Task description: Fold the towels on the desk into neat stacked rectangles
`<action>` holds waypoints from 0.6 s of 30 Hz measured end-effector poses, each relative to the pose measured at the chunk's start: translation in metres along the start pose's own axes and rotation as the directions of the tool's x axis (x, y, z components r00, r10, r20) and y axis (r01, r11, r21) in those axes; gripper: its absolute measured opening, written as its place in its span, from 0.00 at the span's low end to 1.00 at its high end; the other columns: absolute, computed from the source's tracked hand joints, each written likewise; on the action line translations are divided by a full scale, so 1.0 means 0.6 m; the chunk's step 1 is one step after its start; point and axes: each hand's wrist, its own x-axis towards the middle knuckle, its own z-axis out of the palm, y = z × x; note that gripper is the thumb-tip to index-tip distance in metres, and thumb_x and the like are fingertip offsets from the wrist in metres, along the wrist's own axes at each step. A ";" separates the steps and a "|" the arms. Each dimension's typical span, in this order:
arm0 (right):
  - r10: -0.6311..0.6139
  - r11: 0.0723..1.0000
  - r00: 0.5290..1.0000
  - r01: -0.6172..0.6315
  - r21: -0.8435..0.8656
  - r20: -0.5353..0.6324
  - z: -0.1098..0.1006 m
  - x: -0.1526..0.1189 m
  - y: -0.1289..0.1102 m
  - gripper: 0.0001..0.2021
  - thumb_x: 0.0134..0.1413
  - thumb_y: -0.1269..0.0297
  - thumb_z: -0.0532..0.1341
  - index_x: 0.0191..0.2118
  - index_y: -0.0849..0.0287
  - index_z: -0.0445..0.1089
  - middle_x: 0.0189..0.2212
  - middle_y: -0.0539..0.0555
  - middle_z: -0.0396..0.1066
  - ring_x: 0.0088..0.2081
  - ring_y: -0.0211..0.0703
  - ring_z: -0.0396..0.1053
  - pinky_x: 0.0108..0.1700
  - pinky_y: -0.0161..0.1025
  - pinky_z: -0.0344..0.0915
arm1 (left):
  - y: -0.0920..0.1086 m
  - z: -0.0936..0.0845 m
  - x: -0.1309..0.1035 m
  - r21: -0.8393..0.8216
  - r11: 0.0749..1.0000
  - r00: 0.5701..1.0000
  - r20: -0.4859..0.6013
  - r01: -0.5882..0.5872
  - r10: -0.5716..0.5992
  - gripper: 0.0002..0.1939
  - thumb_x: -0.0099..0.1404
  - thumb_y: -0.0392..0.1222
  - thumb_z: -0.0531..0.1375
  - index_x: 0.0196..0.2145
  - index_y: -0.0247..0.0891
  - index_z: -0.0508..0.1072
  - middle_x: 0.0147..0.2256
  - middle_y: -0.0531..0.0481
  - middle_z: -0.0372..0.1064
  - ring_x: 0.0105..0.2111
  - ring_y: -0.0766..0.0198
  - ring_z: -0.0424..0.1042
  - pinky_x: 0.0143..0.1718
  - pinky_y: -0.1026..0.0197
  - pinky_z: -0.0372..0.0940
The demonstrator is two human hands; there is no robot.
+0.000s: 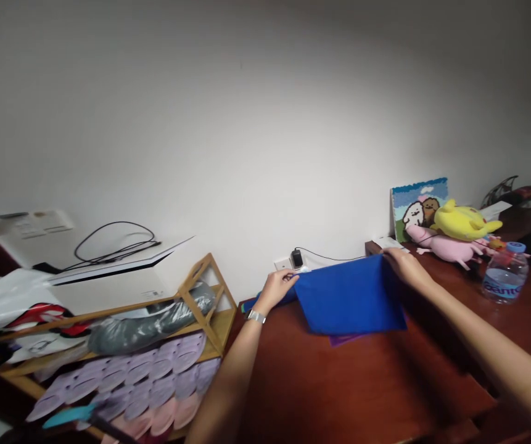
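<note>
A blue sheet of cloth-like material [351, 296] hangs between my two hands over the reddish-brown wooden table [321, 388]. Its upper left corner is pinched by my left hand [278, 287], which has a silver watch on the wrist. On the other side, my right hand [404, 266] grips the upper right corner, its fingertips partly hidden behind the wrist and sheet. Under the lower edge of the sheet a bit of purple material [343, 339] shows. Another dark blue item [286, 298] lies behind my left hand, partly covered.
To the right stand a water bottle [506, 274], a pink plush [452, 246], a yellow plush [464, 221] and a dog picture [415, 203]. A wooden rack [221, 327] with several lilac slippers is at the left. A black charger [296, 257] sits in the wall socket.
</note>
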 end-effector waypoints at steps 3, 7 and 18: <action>0.009 1.000 0.992 -0.010 -0.005 -0.129 0.019 0.053 0.032 0.17 0.69 0.56 0.50 0.48 0.57 0.73 0.46 0.63 0.78 0.49 0.54 0.75 0.56 0.50 0.69 | -0.013 0.032 0.043 0.101 0.987 0.978 -0.156 -0.123 0.138 0.10 0.70 0.48 0.61 0.41 0.42 0.80 0.40 0.46 0.80 0.40 0.56 0.76 0.47 0.54 0.70; 0.078 0.996 0.976 -0.084 -0.017 -0.204 0.078 0.035 0.096 0.16 0.68 0.58 0.51 0.50 0.57 0.72 0.47 0.62 0.77 0.50 0.54 0.74 0.57 0.51 0.68 | -0.054 0.105 0.033 0.232 0.946 0.938 -0.210 -0.226 0.276 0.07 0.72 0.43 0.59 0.42 0.43 0.77 0.40 0.47 0.77 0.43 0.56 0.75 0.48 0.54 0.69; 0.488 0.870 0.870 -0.478 -0.121 0.073 0.332 -0.265 0.267 0.15 0.57 0.64 0.51 0.41 0.55 0.73 0.47 0.62 0.79 0.49 0.54 0.78 0.53 0.49 0.73 | -0.198 0.436 -0.175 0.395 0.911 0.990 0.123 -0.118 0.075 0.08 0.67 0.31 0.59 0.34 0.42 0.75 0.35 0.50 0.74 0.38 0.58 0.73 0.41 0.57 0.67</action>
